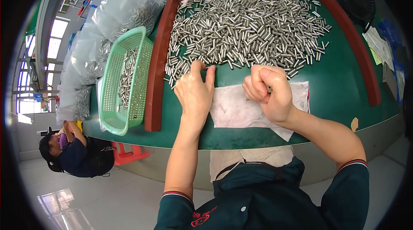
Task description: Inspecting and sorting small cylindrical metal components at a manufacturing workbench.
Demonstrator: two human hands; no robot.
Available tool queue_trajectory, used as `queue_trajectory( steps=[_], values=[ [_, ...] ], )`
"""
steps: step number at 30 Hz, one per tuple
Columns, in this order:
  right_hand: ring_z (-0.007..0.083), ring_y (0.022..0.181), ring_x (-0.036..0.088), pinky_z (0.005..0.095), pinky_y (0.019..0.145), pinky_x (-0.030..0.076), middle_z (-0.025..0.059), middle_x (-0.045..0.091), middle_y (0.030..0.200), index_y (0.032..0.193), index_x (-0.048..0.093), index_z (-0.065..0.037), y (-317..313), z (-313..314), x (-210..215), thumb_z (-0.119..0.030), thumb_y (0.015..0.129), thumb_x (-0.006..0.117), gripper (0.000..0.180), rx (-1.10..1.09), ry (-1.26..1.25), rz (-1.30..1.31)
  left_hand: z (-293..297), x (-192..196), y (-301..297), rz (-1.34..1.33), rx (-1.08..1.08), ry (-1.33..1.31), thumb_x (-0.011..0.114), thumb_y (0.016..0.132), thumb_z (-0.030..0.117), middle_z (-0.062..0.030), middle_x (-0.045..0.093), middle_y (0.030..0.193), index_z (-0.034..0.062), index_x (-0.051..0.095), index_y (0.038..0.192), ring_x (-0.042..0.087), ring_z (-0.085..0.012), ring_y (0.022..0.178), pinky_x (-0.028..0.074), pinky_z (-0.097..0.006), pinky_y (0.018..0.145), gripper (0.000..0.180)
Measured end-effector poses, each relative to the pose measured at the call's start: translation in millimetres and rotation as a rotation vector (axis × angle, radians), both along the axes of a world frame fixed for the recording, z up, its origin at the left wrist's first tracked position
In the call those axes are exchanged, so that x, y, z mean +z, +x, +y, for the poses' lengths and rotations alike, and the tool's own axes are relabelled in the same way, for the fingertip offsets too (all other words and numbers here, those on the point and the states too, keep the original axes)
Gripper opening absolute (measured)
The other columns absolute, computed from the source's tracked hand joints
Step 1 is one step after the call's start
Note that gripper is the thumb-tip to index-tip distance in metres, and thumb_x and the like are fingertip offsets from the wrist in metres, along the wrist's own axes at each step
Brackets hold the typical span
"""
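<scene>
Hands at a green worktable, seen from the head camera looking down. Just beyond both hands lies a wide heap of short shiny metal pins point(249, 23), far too many to count, surely several hundred, spread on the green table point(344, 88) inside a dark red raised rim point(157, 79).

One left hand point(195, 92) lies palm down, fingers together and stretched forward, its fingertips touching the nearest pins at the heap's near edge. One right hand point(269, 92) is curled into a loose fist just right of it, thumb pressed against the bent fingers; whether it pinches a pin I cannot tell.

Under and between the hands lies one white cloth point(241, 109), with only a few stray pins on it.

Left of the left hand, outside the rim, stands one light green perforated basket point(116, 113) holding a modest row of pins. Judged by this, sorting seems early: the basket holds little, the heap remains large.

Beyond the basket sit several clear plastic bags point(124, 10) of pins. Far left below, one other person point(73, 152) crouches on the floor.
</scene>
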State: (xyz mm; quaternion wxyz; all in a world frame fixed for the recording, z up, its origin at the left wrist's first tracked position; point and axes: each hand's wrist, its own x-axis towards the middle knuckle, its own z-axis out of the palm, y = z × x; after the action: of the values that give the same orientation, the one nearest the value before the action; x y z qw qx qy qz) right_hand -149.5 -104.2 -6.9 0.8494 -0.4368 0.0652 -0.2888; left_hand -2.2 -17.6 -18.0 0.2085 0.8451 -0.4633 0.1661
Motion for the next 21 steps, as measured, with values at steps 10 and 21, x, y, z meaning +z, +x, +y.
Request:
queue_trajectory(
  steps=[10, 21],
  values=[
    [0.0078, 0.041, 0.020, 0.0244, 0.041, 0.018, -0.0013, 0.027, 0.043, 0.053, 0.030, -0.009, -0.8, -1.4, 1.0, -0.020, 0.082, 0.033, 0.031, -0.018, 0.011, 0.003, 16.0, 20.7, -19.4, 0.498, -0.623, 0.047, 0.065, 0.066, 0.006, -0.0084, 0.053, 0.053, 0.0039, 0.064, 0.077, 0.049, -0.0183, 0.044, 0.039, -0.029, 0.043, 0.011],
    [0.0080, 0.040, 0.020, 0.0242, 0.041, 0.018, -0.0016, 0.027, 0.043, 0.052, 0.030, -0.009, -2.9, -4.7, -1.2, -0.023, 0.082, 0.035, 0.034, 0.030, 0.078, -0.092, 18.3, 17.4, -27.3, 0.465, -0.569, 0.128, 0.068, 0.065, 0.011, -0.0059, 0.049, 0.047, 0.0055, 0.062, 0.072, 0.047, -0.0184, 0.041, 0.037, -0.029, 0.042, 0.010]
  ],
)
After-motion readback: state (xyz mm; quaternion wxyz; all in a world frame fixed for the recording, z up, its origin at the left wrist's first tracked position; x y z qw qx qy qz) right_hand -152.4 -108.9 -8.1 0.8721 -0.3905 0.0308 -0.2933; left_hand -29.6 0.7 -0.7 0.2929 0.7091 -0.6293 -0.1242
